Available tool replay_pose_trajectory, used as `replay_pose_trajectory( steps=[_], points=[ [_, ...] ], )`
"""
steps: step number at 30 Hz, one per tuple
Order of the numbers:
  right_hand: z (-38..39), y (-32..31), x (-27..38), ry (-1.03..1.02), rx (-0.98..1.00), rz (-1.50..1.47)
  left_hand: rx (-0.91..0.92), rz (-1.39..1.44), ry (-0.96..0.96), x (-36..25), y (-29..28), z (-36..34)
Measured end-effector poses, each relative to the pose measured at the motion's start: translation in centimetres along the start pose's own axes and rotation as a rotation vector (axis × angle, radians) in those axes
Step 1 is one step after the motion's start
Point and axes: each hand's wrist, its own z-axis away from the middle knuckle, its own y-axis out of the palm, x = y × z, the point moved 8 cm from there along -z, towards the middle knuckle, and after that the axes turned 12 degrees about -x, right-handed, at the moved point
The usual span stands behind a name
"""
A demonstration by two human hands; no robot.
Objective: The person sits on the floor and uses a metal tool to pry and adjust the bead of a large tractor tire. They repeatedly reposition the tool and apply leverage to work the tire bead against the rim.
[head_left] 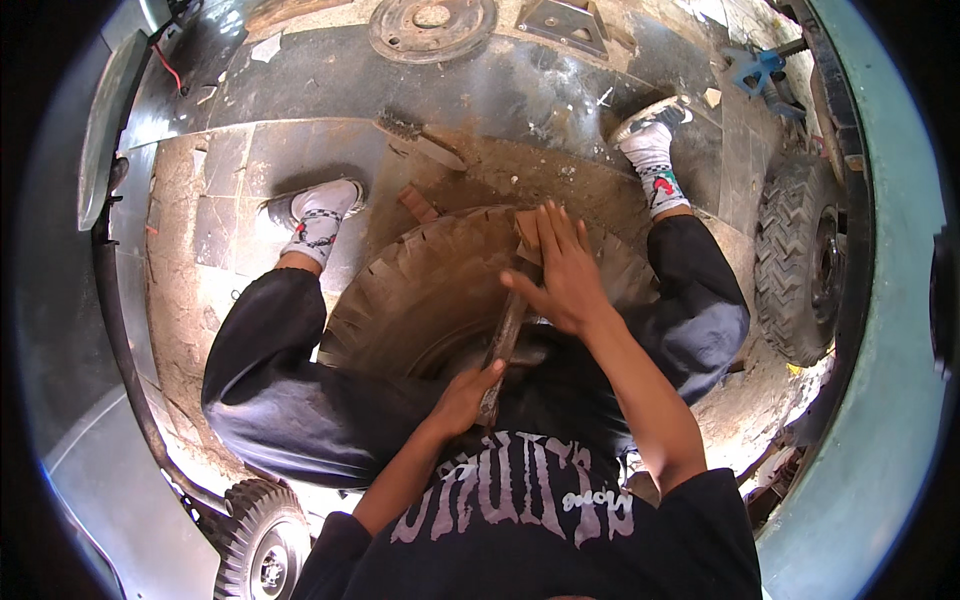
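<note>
A large worn tyre (400, 290), dusty brown with a chunky tread, lies between my legs. Above it a long, narrow, worn bar (508, 320) slants from my lap towards the tyre's far edge. My left hand (462, 402) grips the bar's near end, thumb along the top. At the far end sits a small tan, block-like piece (527, 232); whether it is part of the bar I cannot tell. Beside that end, my right hand (568, 270) lies with fingers stretched out and thumb apart, touching the piece. The tyre's near side is partly hidden by my legs.
A wire brush (400, 127) and a reddish brick piece (418, 204) lie beyond the tyre. Farther off are a round metal disc (432, 30) and an angular metal bracket (562, 27). Wheels stand at right (797, 260) and lower left (265, 540). Vehicle panels flank both sides.
</note>
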Motion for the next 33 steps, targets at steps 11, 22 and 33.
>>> replay_pose_trajectory(
  steps=[11,22,33],
  points=[
    [0.7,-0.7,0.7,0.016,0.011,-0.068,0.077,0.094,-0.031,0.4,0.6,0.1],
    [0.7,-0.4,-0.1,0.108,0.001,-0.091,0.012,0.081,-0.010,0.6,0.3,-0.5],
    [0.3,-0.2,-0.3,0.089,0.004,-0.051,-0.004,-0.064,0.021,2.0,0.0,-1.4]
  ],
)
